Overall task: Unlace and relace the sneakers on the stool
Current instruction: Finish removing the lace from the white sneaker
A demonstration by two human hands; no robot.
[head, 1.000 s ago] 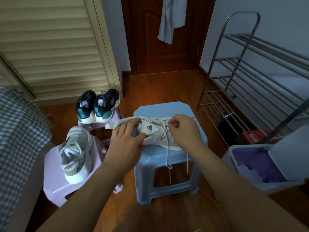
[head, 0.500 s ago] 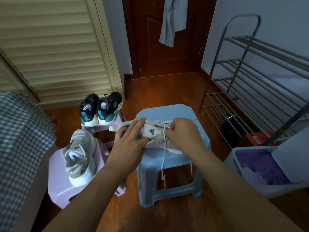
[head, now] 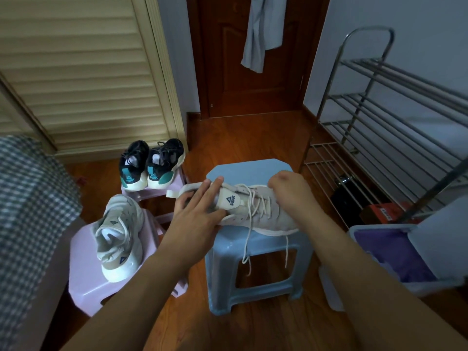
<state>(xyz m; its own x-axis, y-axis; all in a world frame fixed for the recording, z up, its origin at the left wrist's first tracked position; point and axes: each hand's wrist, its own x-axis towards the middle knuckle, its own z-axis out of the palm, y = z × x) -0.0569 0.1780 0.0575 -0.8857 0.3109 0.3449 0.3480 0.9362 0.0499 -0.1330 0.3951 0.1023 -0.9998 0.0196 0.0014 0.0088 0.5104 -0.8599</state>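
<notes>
Compared with a second ago, the left hand (head: 195,219) is opened out: its fingers, then curled over the heel of the white sneaker (head: 253,209), are now straightened and laid flat across the heel and collar. The lace ends (head: 247,249) are hung lower over the stool front. The right hand (head: 291,196) is kept at the laces, shifted slightly toward the toe.

The sneaker is laid on its side across the blue stool (head: 253,249), heel to the left. The left hand is spread, with fingers pressed on the shoe and the thumb set under the sole edge. The right hand's fingers are curled down into the lacing; a pinch on the lace is suggested but the fingertips are hidden.

"PEAK" with a triangle logo is read on the white sneaker's tongue. The same word is read on the heels of the black sneakers (head: 152,165) on a pink stool (head: 174,183). A grey sneaker (head: 119,236) is placed on a nearer pink stool (head: 86,274).
</notes>
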